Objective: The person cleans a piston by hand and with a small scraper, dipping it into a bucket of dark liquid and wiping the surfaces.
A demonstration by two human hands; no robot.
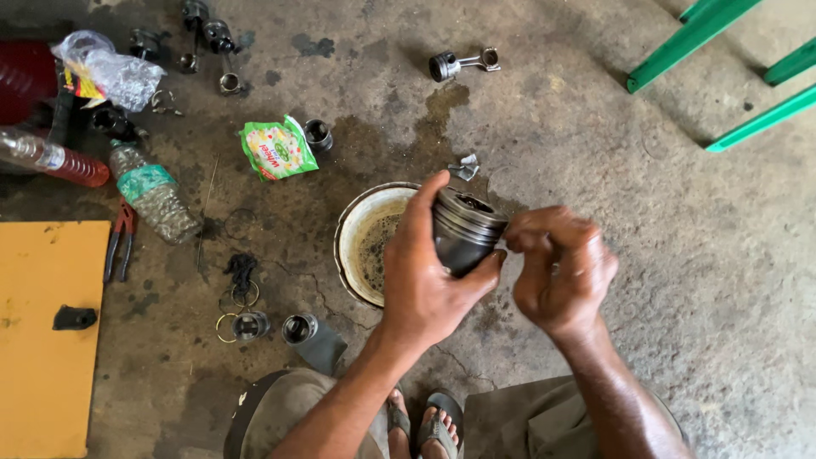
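Note:
My left hand (422, 280) grips a grey metal piston (463, 231) by its skirt, crown tilted up and to the right, with ring grooves showing near the top. My right hand (557, 268) is closed beside it, fingertips pinching at the piston's upper right edge, where a thin ring may lie; I cannot tell for sure. Both hands hover above a round white-rimmed bowl (347, 223) of dirty liquid on the concrete floor.
A piston with connecting rod (463, 63) lies farther off. Two small pistons (299, 328) and loose rings (240, 293) lie at left. Green packet (277, 149), plastic bottles (155, 192), pliers (121, 239), yellow board (42, 340), green metal legs (693, 34) top right.

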